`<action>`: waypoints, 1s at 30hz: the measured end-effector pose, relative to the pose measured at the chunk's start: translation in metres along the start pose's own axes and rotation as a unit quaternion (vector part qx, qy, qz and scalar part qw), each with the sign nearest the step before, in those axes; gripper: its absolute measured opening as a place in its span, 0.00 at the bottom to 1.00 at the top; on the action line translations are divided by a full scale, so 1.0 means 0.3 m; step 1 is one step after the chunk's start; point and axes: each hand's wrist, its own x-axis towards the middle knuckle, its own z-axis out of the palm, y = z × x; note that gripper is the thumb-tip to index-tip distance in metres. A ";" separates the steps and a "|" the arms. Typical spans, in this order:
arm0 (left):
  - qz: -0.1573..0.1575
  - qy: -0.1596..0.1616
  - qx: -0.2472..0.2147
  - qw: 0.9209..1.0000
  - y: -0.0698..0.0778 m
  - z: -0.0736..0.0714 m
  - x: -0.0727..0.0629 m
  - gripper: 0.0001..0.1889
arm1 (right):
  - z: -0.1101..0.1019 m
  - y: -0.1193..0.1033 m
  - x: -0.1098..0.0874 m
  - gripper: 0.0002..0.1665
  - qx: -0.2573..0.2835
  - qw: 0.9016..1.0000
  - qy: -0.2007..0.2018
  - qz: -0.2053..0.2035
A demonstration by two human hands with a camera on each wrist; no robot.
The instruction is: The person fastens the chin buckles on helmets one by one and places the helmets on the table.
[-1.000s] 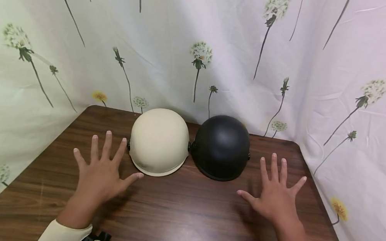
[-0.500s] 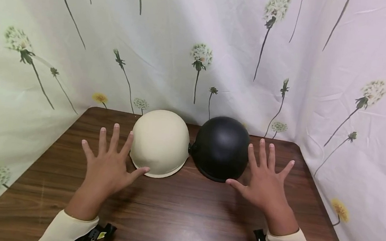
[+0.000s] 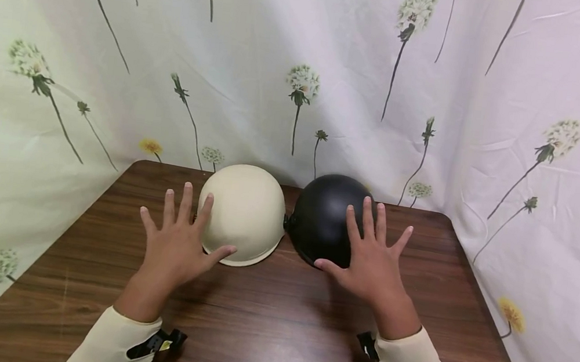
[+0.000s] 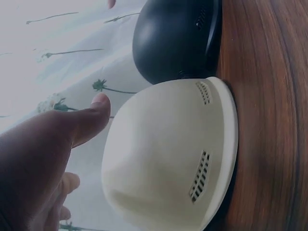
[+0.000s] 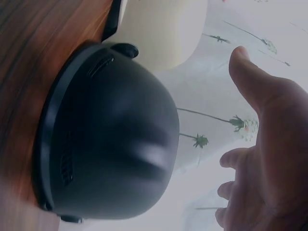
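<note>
Side by side near the table's far edge sit a cream helmet (image 3: 245, 211) and a black helmet (image 3: 318, 213), domes up. Slotted vents show on the cream helmet (image 4: 163, 144) in the left wrist view. My left hand (image 3: 175, 248), fingers spread, hovers at the cream helmet's left front and covers part of it in the head view. Over the right front of the black one is my right hand (image 3: 373, 265), also spread. Both wrist views show a gap between hand and helmet, the black helmet (image 5: 110, 139) included. Neither hand holds anything.
The brown wooden table (image 3: 275, 331) reaches toward me. Behind it and at both sides hangs a white dandelion-print curtain (image 3: 249, 55). Black straps sit at both wrists, over cream sleeves (image 3: 114, 342).
Both hands have moved inward and a little forward, the right one farther, so they now overlap the helmets in the head view. The helmets have stayed in place.
</note>
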 end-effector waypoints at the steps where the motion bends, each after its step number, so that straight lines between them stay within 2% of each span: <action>1: 0.000 -0.001 -0.001 1.000 0.004 0.004 0.003 0.61 | 0.002 -0.007 0.005 0.72 0.002 1.000 0.003 -0.003; 9: 0.001 0.005 -0.005 1.000 0.023 0.024 0.024 0.61 | 0.024 -0.065 0.041 0.70 0.014 0.999 0.024 -0.023; 18: -0.006 0.002 -0.016 1.000 0.039 0.032 0.065 0.62 | 0.053 -0.125 0.094 0.69 0.036 0.995 0.074 -0.058; 30: -0.019 -0.008 -0.045 0.999 0.040 0.047 0.105 0.61 | 0.103 -0.195 0.158 0.65 0.065 0.991 0.094 -0.073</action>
